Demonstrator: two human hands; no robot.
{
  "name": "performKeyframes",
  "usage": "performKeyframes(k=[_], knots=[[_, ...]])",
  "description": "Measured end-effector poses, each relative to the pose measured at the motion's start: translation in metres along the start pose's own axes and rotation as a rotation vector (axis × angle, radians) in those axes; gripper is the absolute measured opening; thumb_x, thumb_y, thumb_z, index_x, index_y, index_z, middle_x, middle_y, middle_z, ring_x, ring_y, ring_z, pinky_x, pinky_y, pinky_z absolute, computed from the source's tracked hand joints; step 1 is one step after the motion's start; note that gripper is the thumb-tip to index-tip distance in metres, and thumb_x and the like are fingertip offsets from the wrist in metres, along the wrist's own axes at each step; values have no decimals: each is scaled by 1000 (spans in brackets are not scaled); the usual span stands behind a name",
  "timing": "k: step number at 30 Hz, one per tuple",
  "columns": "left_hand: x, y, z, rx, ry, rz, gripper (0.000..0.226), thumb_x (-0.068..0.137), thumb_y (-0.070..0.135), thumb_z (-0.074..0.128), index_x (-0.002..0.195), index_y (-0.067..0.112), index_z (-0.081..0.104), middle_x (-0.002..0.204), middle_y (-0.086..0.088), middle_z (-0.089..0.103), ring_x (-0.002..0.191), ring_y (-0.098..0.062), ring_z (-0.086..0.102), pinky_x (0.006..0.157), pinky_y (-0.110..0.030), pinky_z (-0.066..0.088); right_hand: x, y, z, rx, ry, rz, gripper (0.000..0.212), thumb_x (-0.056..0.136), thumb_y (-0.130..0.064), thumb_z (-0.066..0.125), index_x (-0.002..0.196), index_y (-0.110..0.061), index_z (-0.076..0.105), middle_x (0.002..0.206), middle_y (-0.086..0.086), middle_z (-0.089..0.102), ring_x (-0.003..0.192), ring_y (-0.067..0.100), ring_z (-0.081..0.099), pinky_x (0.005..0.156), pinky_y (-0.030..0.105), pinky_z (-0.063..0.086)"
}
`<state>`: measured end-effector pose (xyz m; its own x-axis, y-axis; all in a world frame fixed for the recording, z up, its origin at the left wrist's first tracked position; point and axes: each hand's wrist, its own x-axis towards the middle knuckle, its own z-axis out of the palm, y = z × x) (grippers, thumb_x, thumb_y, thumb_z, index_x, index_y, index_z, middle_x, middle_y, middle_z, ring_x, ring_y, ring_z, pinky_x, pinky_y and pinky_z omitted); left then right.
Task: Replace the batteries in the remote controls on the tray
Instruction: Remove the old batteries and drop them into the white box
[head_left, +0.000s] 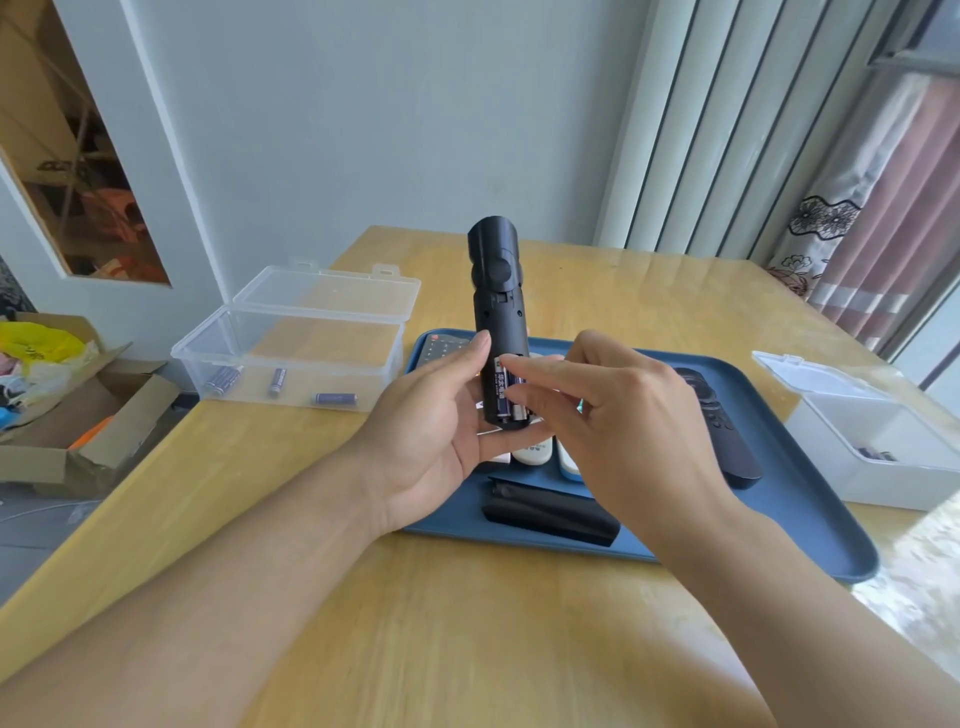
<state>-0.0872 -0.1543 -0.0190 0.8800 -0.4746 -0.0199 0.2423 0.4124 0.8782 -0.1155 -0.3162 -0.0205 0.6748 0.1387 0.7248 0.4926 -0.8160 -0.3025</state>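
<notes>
While the remote (497, 291) was gripped upright above the tray (810, 525) by the left hand (441, 431), its batteries (506, 397) were pressed by the right hand (613, 410), fingers extended.

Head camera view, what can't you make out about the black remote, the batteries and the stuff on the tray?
- Black remote: its button face is turned away.
- Batteries in its open compartment: the right hand partly covers them; polarity marks too small.
- White remotes on the tray: mostly hidden behind both hands.
- White box: contents dark, too small to identify.
- Left hand: covers the remote's lower left side.
</notes>
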Motion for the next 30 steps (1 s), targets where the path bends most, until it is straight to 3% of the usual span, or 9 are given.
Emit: performKeyframes(k=[6, 11, 15, 20, 30], knots=[[-1, 1, 1, -21, 26, 8, 41, 109, 33, 38, 119, 8, 68, 120, -13, 74, 105, -23, 73, 90, -40, 60, 1, -2, 0, -113, 24, -81, 21, 92, -31, 66, 108, -34, 79, 70, -11, 35, 49, 18, 38, 39, 29, 34], [0, -1, 1, -10, 28, -22, 43, 107, 32, 42, 128, 1, 63, 126, -18, 70, 102, -27, 72, 84, -40, 62, 1, 0, -2, -33, -15, 15, 19, 91, -38, 63, 103, -39, 78, 72, -11, 48, 52, 14, 41, 43, 31, 41], [0, -3, 1, 32, 43, -22, 40, 107, 31, 43, 122, 4, 67, 108, -15, 73, 87, -25, 74, 81, -41, 63, 2, 1, -3, 58, -47, 77, 15, 92, -35, 66, 100, -35, 79, 80, -15, 58, 54, 4, 46, 51, 35, 46], [-2, -5, 1, 101, 24, -15, 37, 107, 29, 42, 109, 6, 70, 90, -8, 74, 82, -23, 75, 84, -45, 62, 3, -2, -4, 90, -73, 123, 14, 95, -29, 64, 94, -33, 78, 77, -9, 61, 65, 16, 55, 59, 40, 50], [-1, -7, 3, 117, 15, -45, 39, 107, 31, 43, 117, 3, 68, 96, -11, 73, 83, -23, 73, 78, -41, 63, 8, -11, -11, 170, -183, 269, 18, 98, -22, 59, 90, -32, 72, 83, -13, 65, 82, 6, 57, 72, 25, 47]])
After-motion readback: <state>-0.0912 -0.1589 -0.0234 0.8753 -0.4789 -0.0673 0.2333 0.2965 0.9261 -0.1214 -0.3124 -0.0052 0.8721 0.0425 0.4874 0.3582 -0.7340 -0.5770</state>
